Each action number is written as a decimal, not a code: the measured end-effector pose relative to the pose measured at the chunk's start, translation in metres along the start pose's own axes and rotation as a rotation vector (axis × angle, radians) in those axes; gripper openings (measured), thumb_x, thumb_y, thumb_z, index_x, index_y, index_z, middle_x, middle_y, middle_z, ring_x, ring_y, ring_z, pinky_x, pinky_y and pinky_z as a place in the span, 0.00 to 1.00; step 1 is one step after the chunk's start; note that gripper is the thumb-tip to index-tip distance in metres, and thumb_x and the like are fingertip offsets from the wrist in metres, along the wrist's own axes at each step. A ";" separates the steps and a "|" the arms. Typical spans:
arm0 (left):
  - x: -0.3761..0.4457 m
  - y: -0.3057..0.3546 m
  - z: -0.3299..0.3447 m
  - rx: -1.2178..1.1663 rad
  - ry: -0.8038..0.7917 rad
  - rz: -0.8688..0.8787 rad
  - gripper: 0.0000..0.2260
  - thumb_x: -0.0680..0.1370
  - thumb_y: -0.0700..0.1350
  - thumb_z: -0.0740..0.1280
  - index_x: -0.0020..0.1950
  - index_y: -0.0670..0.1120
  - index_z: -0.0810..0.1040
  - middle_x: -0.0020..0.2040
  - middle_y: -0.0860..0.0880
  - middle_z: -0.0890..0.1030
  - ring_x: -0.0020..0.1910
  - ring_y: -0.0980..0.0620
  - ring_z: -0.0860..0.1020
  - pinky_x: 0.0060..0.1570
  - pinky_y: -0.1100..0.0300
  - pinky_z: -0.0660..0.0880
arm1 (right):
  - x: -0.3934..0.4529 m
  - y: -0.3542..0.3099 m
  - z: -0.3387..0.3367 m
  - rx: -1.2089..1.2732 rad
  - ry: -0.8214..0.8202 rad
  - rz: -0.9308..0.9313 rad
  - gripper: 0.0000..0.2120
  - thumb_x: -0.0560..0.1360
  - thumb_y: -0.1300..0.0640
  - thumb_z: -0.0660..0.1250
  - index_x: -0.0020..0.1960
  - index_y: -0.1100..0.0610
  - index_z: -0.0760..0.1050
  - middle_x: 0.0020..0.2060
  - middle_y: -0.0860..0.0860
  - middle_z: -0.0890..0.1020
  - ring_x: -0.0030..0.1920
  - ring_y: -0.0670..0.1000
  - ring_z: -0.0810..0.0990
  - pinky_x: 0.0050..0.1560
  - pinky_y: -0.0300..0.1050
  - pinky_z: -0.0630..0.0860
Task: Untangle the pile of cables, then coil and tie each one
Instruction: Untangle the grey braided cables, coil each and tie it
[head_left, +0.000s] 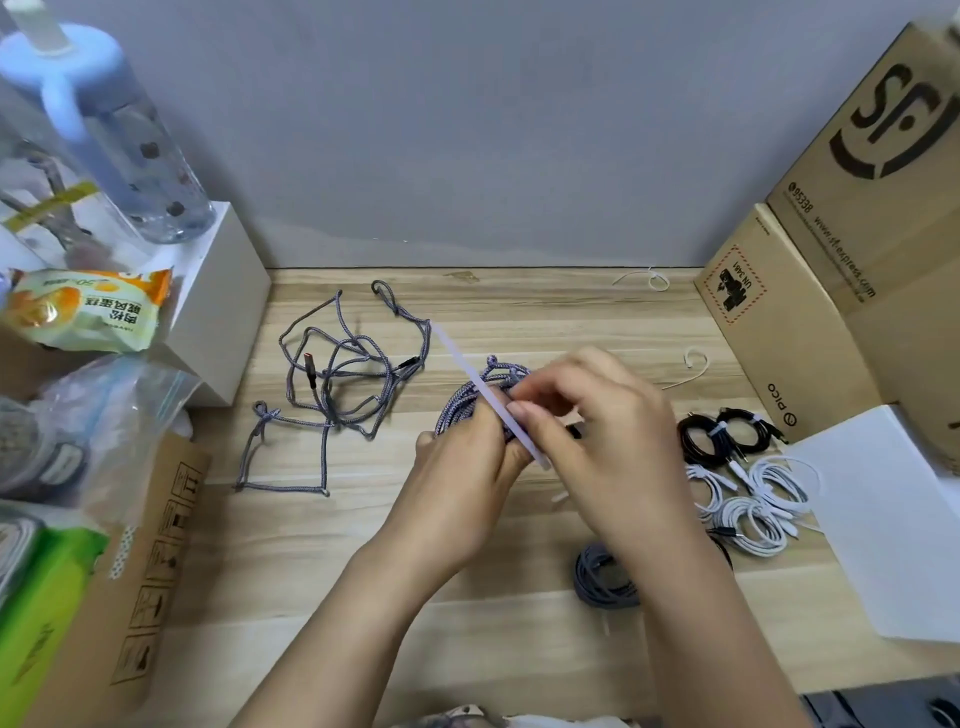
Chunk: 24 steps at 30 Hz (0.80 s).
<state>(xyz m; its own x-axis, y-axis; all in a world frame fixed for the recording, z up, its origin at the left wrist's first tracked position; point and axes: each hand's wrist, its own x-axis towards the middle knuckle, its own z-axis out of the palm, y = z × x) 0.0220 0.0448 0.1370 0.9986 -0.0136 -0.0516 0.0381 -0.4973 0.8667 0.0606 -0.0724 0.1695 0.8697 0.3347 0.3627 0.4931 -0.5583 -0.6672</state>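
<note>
Your left hand grips a coiled grey braided cable at mid-table; your right hand pinches a white plastic zip tie across it. One loose grey braided cable sprawls to the left. To the right lie two black coils, three white coils and one grey coil. Bare wooden tabletop lies beyond your hands.

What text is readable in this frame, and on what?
"SF" logo, "95338", "www.sf-express.com": large brown cardboard box at right.
"UN 3481" on a red-bordered label, "pico": smaller brown cardboard box below it.
"50" and Chinese characters, seen upside down: orange-and-white snack packet; not clearly legible.
Handling pictograms, no words: flat brown cardboard at left.
</note>
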 end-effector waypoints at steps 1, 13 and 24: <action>-0.001 0.000 0.000 0.065 -0.013 0.002 0.09 0.80 0.55 0.56 0.56 0.53 0.69 0.50 0.54 0.80 0.54 0.48 0.77 0.56 0.45 0.70 | 0.005 0.002 0.002 -0.028 -0.073 0.016 0.04 0.67 0.58 0.68 0.40 0.54 0.81 0.36 0.47 0.78 0.38 0.45 0.76 0.39 0.42 0.73; -0.007 -0.002 0.002 0.424 -0.108 -0.120 0.12 0.81 0.54 0.54 0.38 0.60 0.67 0.41 0.54 0.68 0.44 0.52 0.69 0.52 0.53 0.58 | 0.009 -0.006 0.003 -0.434 -0.517 0.124 0.11 0.73 0.48 0.67 0.52 0.51 0.81 0.50 0.51 0.75 0.54 0.55 0.74 0.48 0.45 0.70; -0.003 -0.011 0.004 0.413 -0.011 -0.072 0.08 0.81 0.52 0.48 0.48 0.50 0.61 0.42 0.51 0.74 0.48 0.45 0.75 0.50 0.52 0.63 | -0.006 0.001 0.017 -0.439 -0.291 -0.060 0.10 0.73 0.56 0.60 0.42 0.59 0.78 0.40 0.53 0.76 0.42 0.58 0.77 0.37 0.45 0.69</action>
<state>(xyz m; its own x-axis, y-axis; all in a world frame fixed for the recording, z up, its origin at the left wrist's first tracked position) 0.0181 0.0471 0.1262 0.9934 0.0260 -0.1120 0.0875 -0.8032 0.5893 0.0552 -0.0616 0.1556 0.8288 0.5378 0.1546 0.5583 -0.7763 -0.2928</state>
